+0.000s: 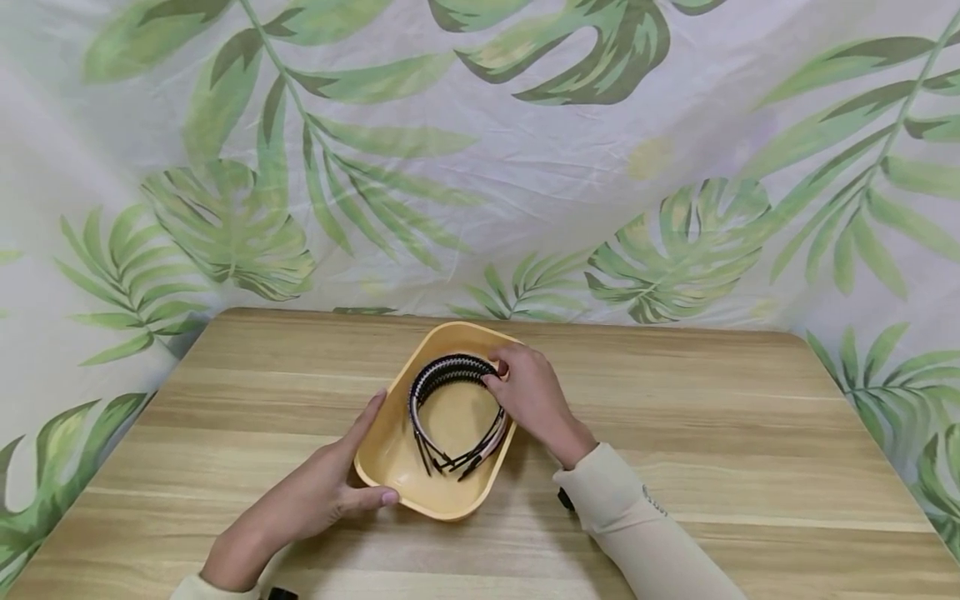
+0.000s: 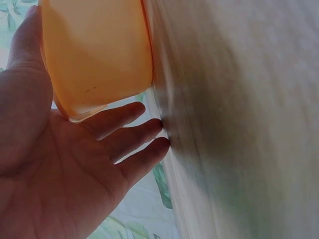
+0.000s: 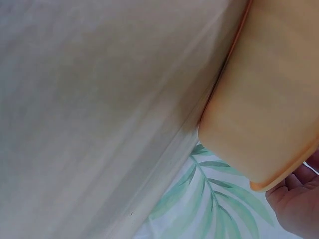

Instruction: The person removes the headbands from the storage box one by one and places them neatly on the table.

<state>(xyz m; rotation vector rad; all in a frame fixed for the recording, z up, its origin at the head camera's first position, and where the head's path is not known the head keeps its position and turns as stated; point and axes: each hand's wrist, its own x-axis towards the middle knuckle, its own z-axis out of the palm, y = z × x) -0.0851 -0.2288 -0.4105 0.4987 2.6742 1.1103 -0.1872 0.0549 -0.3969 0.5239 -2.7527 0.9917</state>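
Left hand [image 1: 322, 487]: laid against bin's left wall and near-left corner; fingers straight and spread, nothing clasped; thumb touched to near rim. Contact of lower fingertips with bench [image 1: 712, 400] can't be told.
Yellow bin [image 1: 442, 497]: seated on bench between the hands; long axis run away from the person, far end canted right; corners rounded.
Headbands [image 1: 452, 367]: nested inside bin as one loose ring. Arch set toward far end, tips pointed back at the person, some crossed. Exact count can't be told.
Headband look: black, slim; arch seen as braided, with a pale zigzag line; a pinkish-white stretch shown on the right limb; tips dark.
Right hand [image 1: 536, 396]: reached in over bin's right rim; far-right part of arch pinched between thumb and curled fingers. Grip partly hidden by the rim in the right wrist view.
Key relation: most of the ring is placed left of the right fingers and nearer the person; right hand is closer, left separated from it by bin wall.
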